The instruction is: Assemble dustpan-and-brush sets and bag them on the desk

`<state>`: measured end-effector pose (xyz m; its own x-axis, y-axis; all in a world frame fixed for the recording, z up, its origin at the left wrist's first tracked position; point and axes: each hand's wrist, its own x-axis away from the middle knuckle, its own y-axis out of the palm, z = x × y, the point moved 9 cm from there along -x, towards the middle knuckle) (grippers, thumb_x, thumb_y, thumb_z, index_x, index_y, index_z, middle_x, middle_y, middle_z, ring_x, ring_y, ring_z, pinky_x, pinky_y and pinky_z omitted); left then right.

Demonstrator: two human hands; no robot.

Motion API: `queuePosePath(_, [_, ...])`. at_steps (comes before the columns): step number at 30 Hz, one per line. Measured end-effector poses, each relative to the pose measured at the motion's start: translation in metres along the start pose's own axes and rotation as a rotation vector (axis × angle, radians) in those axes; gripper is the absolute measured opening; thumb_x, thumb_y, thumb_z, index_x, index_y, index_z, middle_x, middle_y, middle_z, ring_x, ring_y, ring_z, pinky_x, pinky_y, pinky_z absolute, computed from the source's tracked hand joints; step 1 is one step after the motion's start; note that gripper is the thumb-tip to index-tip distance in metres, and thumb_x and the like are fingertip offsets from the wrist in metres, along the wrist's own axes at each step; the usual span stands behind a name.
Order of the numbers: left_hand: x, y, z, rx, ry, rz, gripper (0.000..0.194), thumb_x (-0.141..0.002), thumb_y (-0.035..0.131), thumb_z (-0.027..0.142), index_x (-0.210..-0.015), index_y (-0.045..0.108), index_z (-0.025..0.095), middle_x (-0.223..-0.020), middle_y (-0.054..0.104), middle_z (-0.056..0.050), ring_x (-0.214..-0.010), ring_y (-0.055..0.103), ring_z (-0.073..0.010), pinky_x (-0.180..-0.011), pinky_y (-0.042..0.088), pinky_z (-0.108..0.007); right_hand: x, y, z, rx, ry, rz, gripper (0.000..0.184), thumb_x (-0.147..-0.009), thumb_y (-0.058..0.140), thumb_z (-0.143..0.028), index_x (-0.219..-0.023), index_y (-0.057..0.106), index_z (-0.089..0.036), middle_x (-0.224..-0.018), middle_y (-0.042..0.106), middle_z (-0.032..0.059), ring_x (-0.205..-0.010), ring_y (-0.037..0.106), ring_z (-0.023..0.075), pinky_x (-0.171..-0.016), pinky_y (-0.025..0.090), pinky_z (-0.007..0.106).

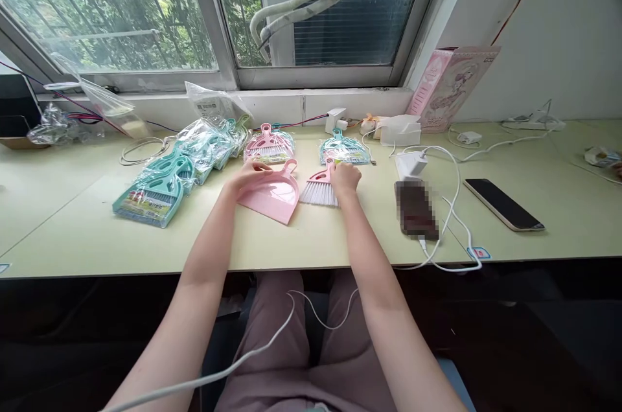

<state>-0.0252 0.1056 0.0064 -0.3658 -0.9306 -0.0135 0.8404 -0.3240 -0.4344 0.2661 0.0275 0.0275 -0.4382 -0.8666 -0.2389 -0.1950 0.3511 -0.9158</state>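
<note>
A pink dustpan (272, 195) lies on the pale table, its handle pointing away from me. My left hand (253, 173) rests at the dustpan's left rear edge; its fingers are partly hidden, so I cannot make out whether they grip. To the right of the dustpan is a small pink brush (318, 190) with white bristles. My right hand (346, 179) is closed around the brush at its right side. Behind them lie a wrapped pink dustpan set (269, 145) and a wrapped teal dustpan set (343, 148).
Several wrapped teal sets (150, 195) are piled at the left. On the right are a charger (412, 164) with a white cable, a blurred-out dark device (416, 210) and a black phone (504, 203). A pink box (451, 88) stands by the wall. The table's front edge is near my forearms.
</note>
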Motion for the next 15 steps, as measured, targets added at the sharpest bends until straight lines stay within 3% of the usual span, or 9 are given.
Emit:
queuePosePath(3, [-0.006,0.004,0.000,-0.086,0.002,-0.064,0.035,-0.065,0.081,0.044,-0.089,0.078,0.018,-0.092,0.072,-0.009,-0.078,0.061,-0.0178,-0.062,0.042,-0.026,0.000,-0.006,-0.003,-0.008,-0.040,0.023,0.037,-0.100,0.036,-0.026,-0.106,0.070,-0.013,-0.108,0.070,0.0172,-0.100,0.065,0.0264,-0.080,0.046,0.032])
queuePosePath(7, [-0.006,0.006,-0.001,-0.107,-0.011,-0.065,0.032,-0.063,0.082,0.044,-0.077,0.075,0.016,-0.079,0.070,-0.008,-0.071,0.058,-0.0163,-0.058,0.039,-0.025,0.000,-0.006,-0.003,0.054,-0.076,0.003,0.036,-0.095,0.038,-0.010,-0.115,0.067,-0.015,-0.123,0.064,0.0159,-0.121,0.052,0.0294,-0.092,0.040,0.038])
queuePosePath(12, [0.003,0.006,-0.001,0.123,-0.049,-0.031,0.036,-0.061,0.085,0.043,-0.074,0.066,0.016,-0.076,0.067,-0.005,-0.064,0.058,-0.0142,-0.055,0.040,-0.023,0.003,0.006,0.000,0.104,-0.083,-0.132,0.033,-0.093,0.041,-0.008,-0.109,0.070,-0.012,-0.120,0.065,0.0180,-0.119,0.051,0.0316,-0.097,0.033,0.043])
queuePosePath(15, [0.004,0.002,0.000,0.293,-0.050,-0.021,0.039,-0.059,0.087,0.041,-0.077,0.062,0.016,-0.074,0.066,-0.002,-0.065,0.061,-0.0141,-0.058,0.044,-0.023,0.005,0.003,-0.002,0.110,-0.078,-0.144,0.032,-0.091,0.043,-0.005,-0.108,0.069,-0.011,-0.118,0.065,0.0197,-0.119,0.052,0.0329,-0.096,0.032,0.044])
